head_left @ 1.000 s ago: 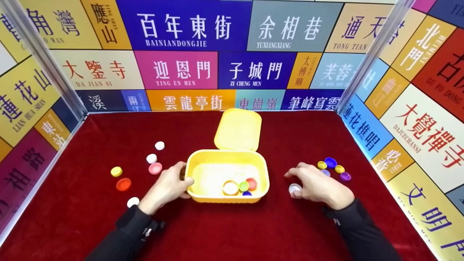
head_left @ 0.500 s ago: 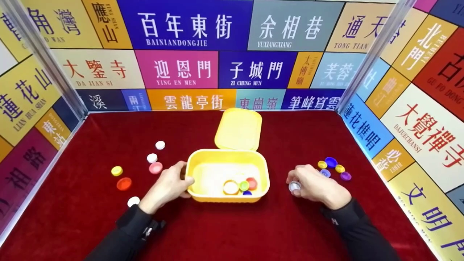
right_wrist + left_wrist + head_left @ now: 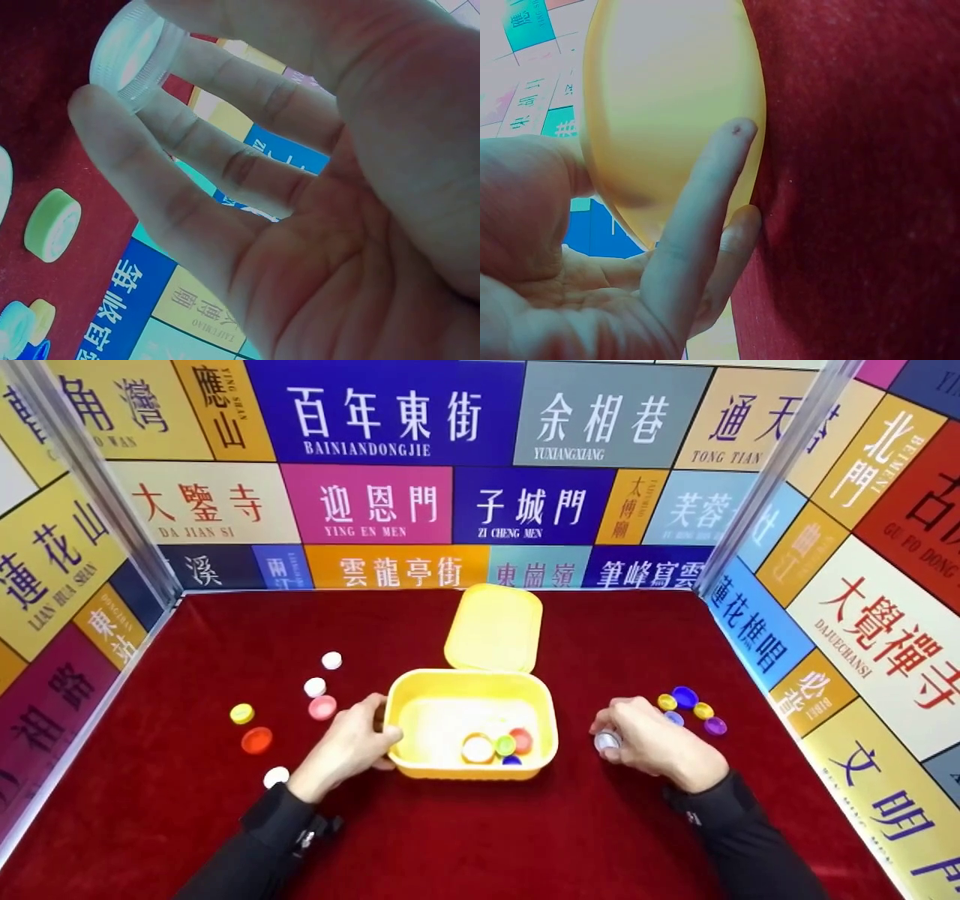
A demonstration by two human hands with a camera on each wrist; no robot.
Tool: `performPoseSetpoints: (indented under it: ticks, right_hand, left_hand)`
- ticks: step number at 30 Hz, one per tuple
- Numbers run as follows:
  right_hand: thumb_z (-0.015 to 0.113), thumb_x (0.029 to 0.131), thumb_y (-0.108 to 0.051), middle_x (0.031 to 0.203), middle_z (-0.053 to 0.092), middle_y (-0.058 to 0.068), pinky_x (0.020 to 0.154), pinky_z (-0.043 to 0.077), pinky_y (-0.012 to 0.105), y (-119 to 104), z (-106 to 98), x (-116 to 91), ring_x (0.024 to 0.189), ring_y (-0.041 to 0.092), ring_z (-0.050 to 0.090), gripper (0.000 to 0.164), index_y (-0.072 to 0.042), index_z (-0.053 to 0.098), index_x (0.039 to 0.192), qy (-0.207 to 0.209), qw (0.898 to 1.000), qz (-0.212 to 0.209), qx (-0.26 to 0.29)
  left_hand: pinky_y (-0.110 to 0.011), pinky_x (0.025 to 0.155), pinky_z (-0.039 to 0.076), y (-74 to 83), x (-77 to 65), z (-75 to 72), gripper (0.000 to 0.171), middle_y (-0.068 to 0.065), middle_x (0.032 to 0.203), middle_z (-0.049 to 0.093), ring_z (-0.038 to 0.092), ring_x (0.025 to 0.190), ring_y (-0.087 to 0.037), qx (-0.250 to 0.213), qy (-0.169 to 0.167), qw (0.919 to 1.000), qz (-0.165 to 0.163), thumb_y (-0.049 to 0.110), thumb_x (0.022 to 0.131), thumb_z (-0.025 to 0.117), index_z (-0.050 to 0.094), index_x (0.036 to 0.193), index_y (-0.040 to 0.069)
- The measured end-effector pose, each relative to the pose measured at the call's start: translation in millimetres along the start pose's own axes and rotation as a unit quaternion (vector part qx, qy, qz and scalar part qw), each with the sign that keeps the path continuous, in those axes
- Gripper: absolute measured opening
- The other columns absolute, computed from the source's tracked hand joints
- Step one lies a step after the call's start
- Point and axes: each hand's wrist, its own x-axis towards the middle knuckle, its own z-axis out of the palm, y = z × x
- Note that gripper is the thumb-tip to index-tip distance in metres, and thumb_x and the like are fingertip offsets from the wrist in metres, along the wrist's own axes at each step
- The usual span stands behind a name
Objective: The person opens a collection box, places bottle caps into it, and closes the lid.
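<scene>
A yellow plastic box (image 3: 420, 771) stands open in the middle of the table. My left hand (image 3: 352, 742) grips its left end, the thumb over the rim; in the left wrist view the fingers (image 3: 697, 225) lie along the box wall (image 3: 667, 112). Inside, at the front right, lie a white cap with an orange edge (image 3: 478, 748), a green cap (image 3: 505, 745), a reddish cap (image 3: 520, 740) and a dark blue cap (image 3: 511, 761). To the right of the box, my right hand (image 3: 652, 739) pinches a translucent whitish bottle cap (image 3: 133, 56) between thumb and fingers.
A yellow lid (image 3: 495, 626) lies behind the box. Left are white caps (image 3: 315, 687), a pink cap (image 3: 322, 707), a yellow cap (image 3: 241, 713) and a red cap (image 3: 256, 740). Beyond my right hand sit several blue, yellow and purple caps (image 3: 715, 725). Printed panels (image 3: 375, 502) wall the table.
My right thumb and fingers have closed on the whitish cap, and it has shifted very slightly left. The left hand and the box have stayed in place.
</scene>
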Motion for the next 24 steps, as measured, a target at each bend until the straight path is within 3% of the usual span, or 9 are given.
performPoseSetpoints:
  ticks: [7,13,19,24]
  right_hand:
    - [0.091,0.091,0.0,0.103,0.082,0.014,0.077,0.071,0.039,-14.1,-13.0,10.4,0.091,0.031,0.077,0.023,-0.003,0.089,0.113,0.066,0.997,-0.036,-0.001]
    - [0.092,0.094,-0.003,0.108,0.082,0.016,0.083,0.073,0.045,-40.8,-27.3,37.7,0.096,0.032,0.076,0.025,-0.004,0.089,0.119,0.087,0.995,-0.056,-0.005]
    - [0.091,0.096,-0.004,0.109,0.08,0.018,0.084,0.071,0.046,-69.8,-27.1,72.9,0.096,0.032,0.074,0.025,-0.002,0.088,0.121,0.068,0.991,-0.109,-0.019]
    - [0.089,0.098,-0.007,0.112,0.079,0.02,0.09,0.071,0.05,-95.5,-20.9,100.2,0.101,0.036,0.076,0.026,0.001,0.085,0.123,0.012,0.988,-0.15,-0.044]
  left_hand:
    - [-0.042,0.068,0.077,0.2,-0.4,-0.1,0.047,-0.023,0.127,0.079,0.088,0.093,-0.032,0.002,-0.003,1.0,0.0,0.003,0.101,0.069,0.065,0.148,-0.002]
    - [-0.042,0.068,0.076,0.2,-0.5,0.2,0.048,-0.024,0.126,0.079,0.088,0.091,-0.031,0.003,-0.001,1.0,-0.001,0.002,0.101,0.069,0.064,0.149,-0.002]
    - [-0.042,0.069,0.077,0.3,-0.2,-0.1,0.048,-0.024,0.127,0.079,0.088,0.094,-0.033,-0.001,-0.004,1.0,0.0,0.002,0.101,0.069,0.064,0.148,-0.003]
    - [-0.043,0.069,0.077,-0.5,-0.7,-0.5,0.048,-0.024,0.128,0.079,0.088,0.095,-0.034,-0.001,-0.004,1.0,0.001,0.002,0.101,0.069,0.064,0.149,-0.003]
